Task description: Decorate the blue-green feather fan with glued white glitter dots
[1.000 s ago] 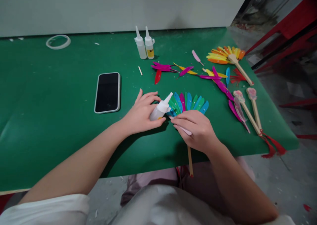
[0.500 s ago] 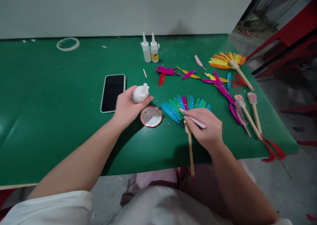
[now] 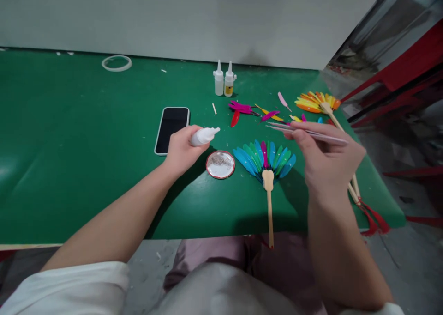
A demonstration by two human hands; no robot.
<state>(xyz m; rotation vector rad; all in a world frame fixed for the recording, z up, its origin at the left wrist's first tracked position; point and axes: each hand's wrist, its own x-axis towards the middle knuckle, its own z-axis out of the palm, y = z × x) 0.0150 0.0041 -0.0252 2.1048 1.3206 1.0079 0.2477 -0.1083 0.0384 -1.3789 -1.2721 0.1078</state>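
My left hand (image 3: 180,149) is closed round a small white glue bottle (image 3: 204,136), its nozzle pointing right, just left of a round red-rimmed lid (image 3: 220,164) holding small pale bits. A feather fan (image 3: 265,157) in blue, green and pink lies on the green table (image 3: 86,135), its wooden handle (image 3: 269,213) running over the near edge. My right hand (image 3: 325,160) is lifted to the right of the fan, pinching thin tweezers (image 3: 304,132) that point left.
A black phone (image 3: 172,129) lies left of my left hand. Two glue bottles (image 3: 223,80) stand at the back, loose pink, red and yellow feathers (image 3: 252,110) beside them. An orange-yellow fan (image 3: 318,102) and other handles lie at the right edge. A white ring (image 3: 116,63) sits far back.
My left hand drew the glue bottle off the fan to the left, uncovering the round lid. My right hand rose from the fan's base and moved right with the tweezers.
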